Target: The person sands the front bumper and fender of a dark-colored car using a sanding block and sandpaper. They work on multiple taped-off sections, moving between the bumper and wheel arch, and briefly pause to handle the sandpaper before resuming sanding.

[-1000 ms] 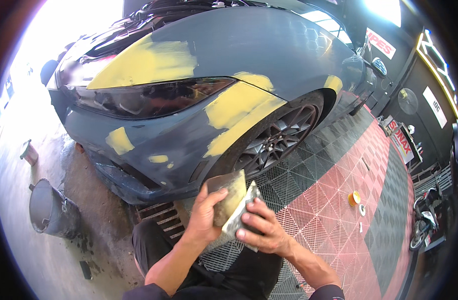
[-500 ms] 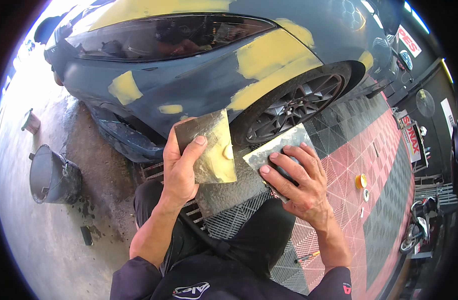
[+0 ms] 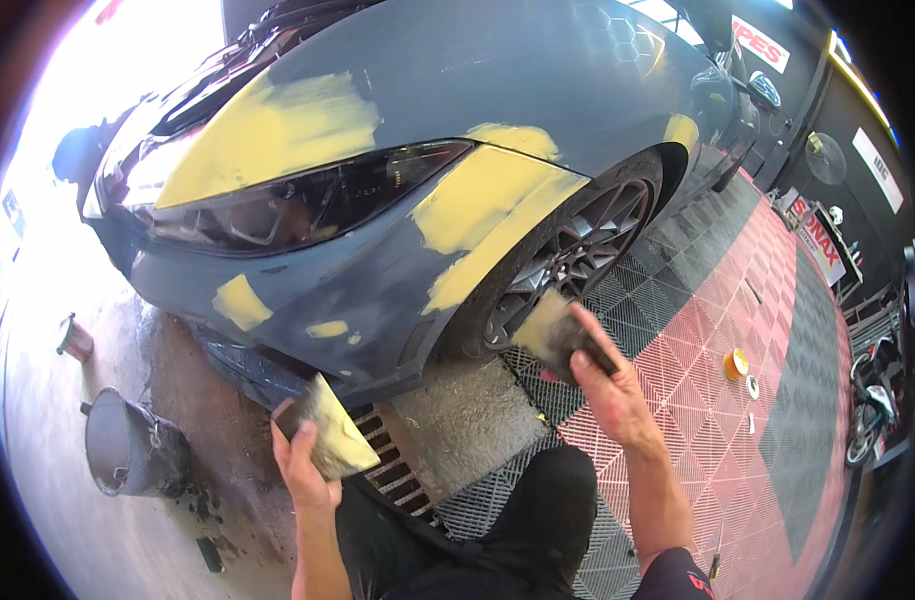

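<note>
Left hand [image 3: 306,465] pinches a putty spreader [image 3: 328,432], right hand [image 3: 610,392] another spreader [image 3: 548,330]. Likely mixing yellow putty [image 3: 352,448]; scraping should need firm grips

The place looks like a car body workshop or garage. A dark grey car [image 3: 498,75] fills much of the view, its panels marked with yellow patches [image 3: 288,125] that resemble filler, and two handheld plates [image 3: 336,428] carry a similar yellow smear. The floor is part bare concrete [image 3: 58,535], part grey and red grid tiles [image 3: 668,400], with a slatted drain [image 3: 396,462] near the bumper. A dark bucket [image 3: 128,450] stands at left; signs [image 3: 761,43], a round fan [image 3: 826,158] and a motorbike [image 3: 875,405] line the right side.
</note>
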`<state>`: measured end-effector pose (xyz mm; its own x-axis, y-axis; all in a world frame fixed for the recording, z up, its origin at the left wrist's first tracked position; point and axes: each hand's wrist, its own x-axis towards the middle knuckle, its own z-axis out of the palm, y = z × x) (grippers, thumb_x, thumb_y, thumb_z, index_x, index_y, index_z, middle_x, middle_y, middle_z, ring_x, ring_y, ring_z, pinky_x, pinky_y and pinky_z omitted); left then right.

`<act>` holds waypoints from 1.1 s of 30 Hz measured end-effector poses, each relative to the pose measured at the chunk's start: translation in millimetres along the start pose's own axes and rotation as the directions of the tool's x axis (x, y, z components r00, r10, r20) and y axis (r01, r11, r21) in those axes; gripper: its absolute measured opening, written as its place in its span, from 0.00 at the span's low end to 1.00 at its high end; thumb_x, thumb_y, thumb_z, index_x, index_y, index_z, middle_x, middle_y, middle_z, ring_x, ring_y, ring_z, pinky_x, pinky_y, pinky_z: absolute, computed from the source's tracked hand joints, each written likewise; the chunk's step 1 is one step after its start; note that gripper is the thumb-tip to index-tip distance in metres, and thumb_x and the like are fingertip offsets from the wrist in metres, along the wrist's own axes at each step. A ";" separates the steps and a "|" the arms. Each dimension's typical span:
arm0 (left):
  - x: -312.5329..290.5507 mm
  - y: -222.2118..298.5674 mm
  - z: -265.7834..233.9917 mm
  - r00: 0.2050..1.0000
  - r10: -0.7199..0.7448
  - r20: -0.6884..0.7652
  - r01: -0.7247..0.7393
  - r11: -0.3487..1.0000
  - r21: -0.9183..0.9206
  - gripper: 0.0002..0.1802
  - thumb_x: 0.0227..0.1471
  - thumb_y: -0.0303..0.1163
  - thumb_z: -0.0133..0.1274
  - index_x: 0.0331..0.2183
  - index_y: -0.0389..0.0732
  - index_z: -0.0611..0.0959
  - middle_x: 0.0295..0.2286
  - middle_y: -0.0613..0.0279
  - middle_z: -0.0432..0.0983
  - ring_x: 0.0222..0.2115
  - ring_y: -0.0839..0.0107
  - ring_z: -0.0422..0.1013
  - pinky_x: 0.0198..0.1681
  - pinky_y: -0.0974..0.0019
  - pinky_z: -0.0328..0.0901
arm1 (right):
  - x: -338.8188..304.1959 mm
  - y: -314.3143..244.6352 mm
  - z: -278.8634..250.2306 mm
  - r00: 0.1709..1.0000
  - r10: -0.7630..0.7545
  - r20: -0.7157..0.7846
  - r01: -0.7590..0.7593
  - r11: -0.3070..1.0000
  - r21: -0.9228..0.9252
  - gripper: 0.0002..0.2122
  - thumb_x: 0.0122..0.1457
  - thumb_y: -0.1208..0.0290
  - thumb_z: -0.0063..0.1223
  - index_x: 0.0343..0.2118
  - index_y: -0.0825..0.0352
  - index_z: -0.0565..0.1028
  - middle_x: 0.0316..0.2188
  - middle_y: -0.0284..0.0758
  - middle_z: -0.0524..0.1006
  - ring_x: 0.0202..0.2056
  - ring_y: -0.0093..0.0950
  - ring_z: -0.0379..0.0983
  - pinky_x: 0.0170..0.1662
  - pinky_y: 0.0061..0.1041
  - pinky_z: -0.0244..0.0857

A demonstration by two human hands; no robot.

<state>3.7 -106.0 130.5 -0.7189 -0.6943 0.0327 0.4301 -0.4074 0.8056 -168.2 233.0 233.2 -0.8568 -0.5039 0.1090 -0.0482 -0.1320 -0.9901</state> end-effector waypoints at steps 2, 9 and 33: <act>-12.3 -26.4 -33.1 0.994 -0.095 -0.046 0.099 0.991 0.088 0.23 0.67 0.23 0.53 0.61 0.37 0.77 0.52 0.57 0.82 0.52 0.65 0.79 0.58 0.58 0.74 | 14.2 -9.3 3.5 0.996 -0.074 -0.045 0.080 0.984 0.160 0.27 0.82 0.63 0.49 0.78 0.63 0.64 0.74 0.35 0.68 0.68 0.30 0.71 0.65 0.35 0.73; -54.3 -86.5 -88.8 0.953 -0.283 -0.106 0.287 0.958 0.023 0.18 0.67 0.21 0.53 0.57 0.38 0.80 0.48 0.62 0.84 0.47 0.70 0.81 0.53 0.62 0.76 | 68.0 -41.3 42.5 0.664 -0.743 -0.081 0.472 0.501 -0.725 0.24 0.65 0.57 0.66 0.62 0.62 0.84 0.66 0.38 0.76 0.68 0.42 0.67 0.69 0.45 0.61; -57.6 -89.0 -96.3 0.956 -0.293 -0.033 0.294 0.951 0.098 0.17 0.68 0.21 0.54 0.56 0.38 0.81 0.46 0.63 0.84 0.44 0.72 0.80 0.51 0.64 0.76 | 146.0 -15.4 77.8 0.379 -0.925 0.027 0.251 0.075 -0.965 0.22 0.56 0.63 0.72 0.56 0.57 0.88 0.67 0.34 0.74 0.71 0.49 0.56 0.73 0.52 0.47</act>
<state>59.4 -86.9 -0.1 -0.7951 -0.5636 -0.2238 0.1438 -0.5338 0.8333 -252.6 95.1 271.3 -0.2663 -0.0918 0.9595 -0.7138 0.6877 -0.1323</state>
